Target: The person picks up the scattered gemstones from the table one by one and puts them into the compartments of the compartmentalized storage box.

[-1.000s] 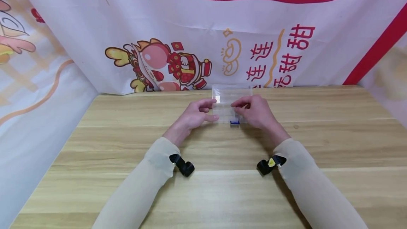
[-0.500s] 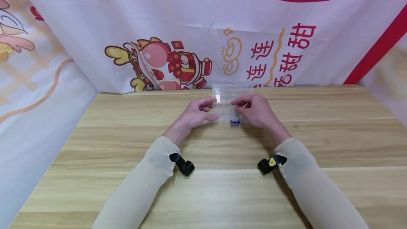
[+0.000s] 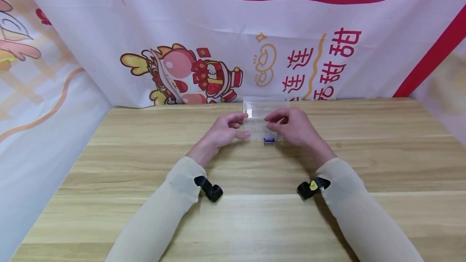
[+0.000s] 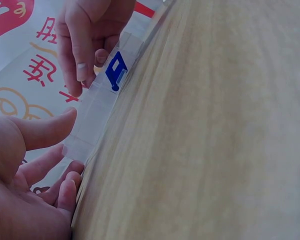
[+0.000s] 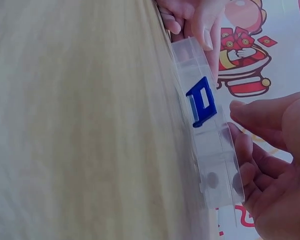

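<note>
Showing one blue latch [image 5: 197, 98], the clear box [image 5: 210, 149] sits between left hand [image 3: 224, 130], fingers spread, and right hand [image 3: 292, 126], its pinch unclear.

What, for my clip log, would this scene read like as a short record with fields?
container: clear plastic box on a wooden table
fastener: blue latch, on the side facing the person
left hand: at the box's left end, thumb extended
right hand: at the box's right part; unclear whether it pinches anything
contents: unclear; dark round shapes show through near the right end
backdrop: printed cloth
</note>
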Tool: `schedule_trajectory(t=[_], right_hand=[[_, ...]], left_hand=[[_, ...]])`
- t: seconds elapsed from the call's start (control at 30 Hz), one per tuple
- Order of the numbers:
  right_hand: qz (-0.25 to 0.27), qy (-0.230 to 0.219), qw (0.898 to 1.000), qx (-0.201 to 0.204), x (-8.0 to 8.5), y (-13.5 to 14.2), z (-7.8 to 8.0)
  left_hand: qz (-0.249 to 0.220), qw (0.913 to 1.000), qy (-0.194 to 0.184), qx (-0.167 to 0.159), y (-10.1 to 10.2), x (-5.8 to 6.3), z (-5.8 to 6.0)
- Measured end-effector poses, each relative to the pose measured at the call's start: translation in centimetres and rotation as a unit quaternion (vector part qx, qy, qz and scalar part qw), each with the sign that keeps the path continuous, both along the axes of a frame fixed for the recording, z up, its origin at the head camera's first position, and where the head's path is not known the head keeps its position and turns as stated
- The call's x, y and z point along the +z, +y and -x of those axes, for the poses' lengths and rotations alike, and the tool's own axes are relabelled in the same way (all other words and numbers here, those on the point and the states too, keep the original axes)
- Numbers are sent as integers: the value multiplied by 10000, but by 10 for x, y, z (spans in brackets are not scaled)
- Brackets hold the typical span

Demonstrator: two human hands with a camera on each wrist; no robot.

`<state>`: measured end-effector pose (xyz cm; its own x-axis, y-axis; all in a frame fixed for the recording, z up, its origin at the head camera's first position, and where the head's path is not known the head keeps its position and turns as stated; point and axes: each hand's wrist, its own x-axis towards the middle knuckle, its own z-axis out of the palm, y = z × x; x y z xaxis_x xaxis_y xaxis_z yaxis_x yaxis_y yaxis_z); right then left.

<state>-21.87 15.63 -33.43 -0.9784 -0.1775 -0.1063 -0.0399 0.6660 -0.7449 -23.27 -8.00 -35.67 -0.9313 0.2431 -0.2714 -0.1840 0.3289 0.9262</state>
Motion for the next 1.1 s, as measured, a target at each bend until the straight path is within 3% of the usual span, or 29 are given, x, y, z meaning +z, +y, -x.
schedule_trajectory(t=[0.5, 0.83, 1.1], right_hand=[[184, 247, 9994, 135, 11, 23, -4], [576, 453, 9973, -37, 21, 51, -7], [390, 350, 9986, -59, 24, 71, -13]], left_hand=[[-40, 10000, 3, 6, 2, -2, -1], [-3, 10000, 42, -3, 2, -1, -1], [36, 10000, 57, 10, 1, -1, -1]])
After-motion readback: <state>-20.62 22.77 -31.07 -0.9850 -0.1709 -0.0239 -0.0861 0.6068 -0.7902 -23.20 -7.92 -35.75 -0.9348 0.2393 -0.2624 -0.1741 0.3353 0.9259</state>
